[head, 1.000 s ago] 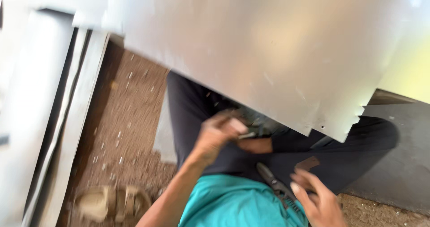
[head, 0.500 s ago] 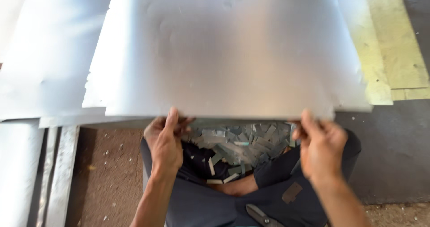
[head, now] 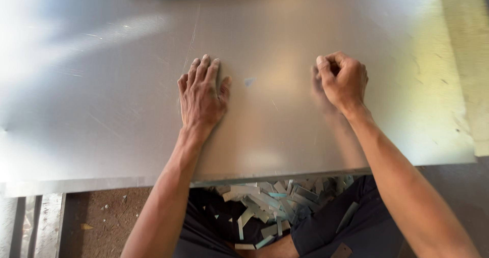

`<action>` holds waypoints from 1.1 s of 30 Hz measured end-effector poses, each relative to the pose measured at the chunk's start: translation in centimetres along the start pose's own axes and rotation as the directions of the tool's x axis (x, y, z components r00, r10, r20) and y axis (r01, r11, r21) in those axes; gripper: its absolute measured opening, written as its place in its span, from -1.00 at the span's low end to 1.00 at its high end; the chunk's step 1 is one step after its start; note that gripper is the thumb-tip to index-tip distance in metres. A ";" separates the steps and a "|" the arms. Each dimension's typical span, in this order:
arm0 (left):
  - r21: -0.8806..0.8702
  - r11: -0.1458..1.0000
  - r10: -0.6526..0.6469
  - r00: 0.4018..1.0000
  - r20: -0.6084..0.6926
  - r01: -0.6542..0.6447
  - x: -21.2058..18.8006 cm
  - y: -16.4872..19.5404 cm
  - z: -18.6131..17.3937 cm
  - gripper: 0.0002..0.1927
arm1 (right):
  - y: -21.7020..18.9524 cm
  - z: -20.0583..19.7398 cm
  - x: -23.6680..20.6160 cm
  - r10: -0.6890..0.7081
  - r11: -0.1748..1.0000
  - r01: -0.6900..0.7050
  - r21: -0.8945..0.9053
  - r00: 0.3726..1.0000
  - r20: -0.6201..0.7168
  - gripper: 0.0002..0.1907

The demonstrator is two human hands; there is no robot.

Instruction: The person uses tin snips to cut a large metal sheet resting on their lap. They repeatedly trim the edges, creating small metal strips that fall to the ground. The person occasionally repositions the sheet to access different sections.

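Left hand [head: 201, 96] lies flat, fingers together, palm down on the metal sheet [head: 117, 85]. Right hand [head: 344, 81] at 3 o'clock of it, fingers curled into a loose fist, grasping nothing, knuckles over the sheet. Sheet fills the upper view; metal offcuts [head: 275, 207] heaped in the lap at 6 o'clock.

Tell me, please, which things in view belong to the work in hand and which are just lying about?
In hand:
- metal sheet, large and shiny
- left hand, flat on the sheet
- right hand, curled in a loose fist on or just above the sheet

Lying about:
- metal offcuts, piled in the person's lap
- dirt floor
- pale board beside the sheet
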State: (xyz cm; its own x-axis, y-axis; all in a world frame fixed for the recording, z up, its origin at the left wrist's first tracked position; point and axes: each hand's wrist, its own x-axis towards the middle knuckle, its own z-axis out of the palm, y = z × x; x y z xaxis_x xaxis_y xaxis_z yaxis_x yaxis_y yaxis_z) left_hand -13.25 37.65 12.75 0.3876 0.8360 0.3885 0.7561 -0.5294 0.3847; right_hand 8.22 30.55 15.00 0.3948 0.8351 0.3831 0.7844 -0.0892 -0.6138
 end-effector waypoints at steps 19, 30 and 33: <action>0.115 0.987 0.085 0.978 0.191 -0.108 -10.3 -0.1 0.5 -0.35 | 2.2 -3.3 -10.8 -0.182 0.904 0.224 -0.363 0.972 0.147 -0.49; -0.150 0.914 0.406 0.838 0.365 -0.378 -20.8 4.9 3.7 -0.05 | 8.7 -14.8 -41.3 -0.139 0.982 0.183 -0.054 0.880 0.454 -0.66; -0.294 0.755 0.634 0.537 0.556 -0.587 -24.5 16.0 7.3 0.20 | 10.5 -15.1 -42.1 -0.114 0.925 0.301 -0.231 0.801 0.588 -0.47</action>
State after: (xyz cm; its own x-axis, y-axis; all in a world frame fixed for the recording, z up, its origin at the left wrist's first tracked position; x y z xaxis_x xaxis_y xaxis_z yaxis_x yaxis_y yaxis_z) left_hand -6.79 9.80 3.24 0.9810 0.1937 -0.0130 0.1882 -0.9325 0.3081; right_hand 7.01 -13.77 2.85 -0.0545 0.9981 -0.0285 0.9551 0.0438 -0.2930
